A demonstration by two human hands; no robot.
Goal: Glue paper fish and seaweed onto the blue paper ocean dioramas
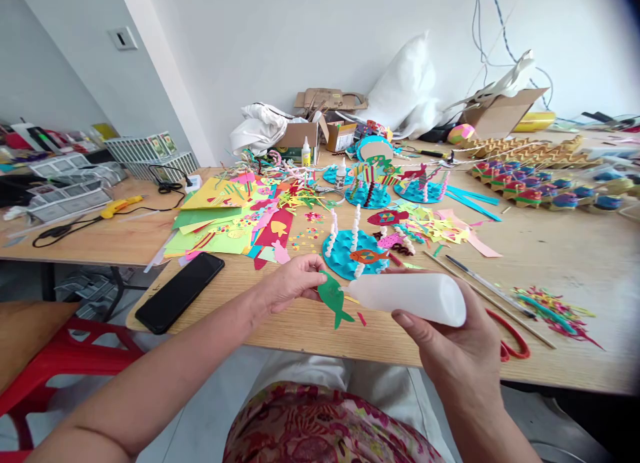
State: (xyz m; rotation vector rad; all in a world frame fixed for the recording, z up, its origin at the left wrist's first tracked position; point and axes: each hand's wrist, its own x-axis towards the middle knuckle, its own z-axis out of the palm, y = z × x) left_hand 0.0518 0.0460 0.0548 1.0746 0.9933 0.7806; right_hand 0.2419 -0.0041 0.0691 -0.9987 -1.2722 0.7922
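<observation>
Between the fingers and thumb of my left hand is a green paper fish, its tail pointing down. My right hand is wrapped round a white squeeze bottle, tipped sideways with its nozzle at the fish; whether the tip touches the paper I cannot tell. Just beyond stands a blue bumpy disc with white twisted pipe cleaners upright on it. An orange paper fish is at the disc's front, with a dark red paper fish behind it.
A black phone lies at the left near the table edge. Coloured paper sheets and scraps are piled behind it. Right of my hands lie a pen, a wooden stick and red-handled scissors. Painted egg-carton pieces stand farther back.
</observation>
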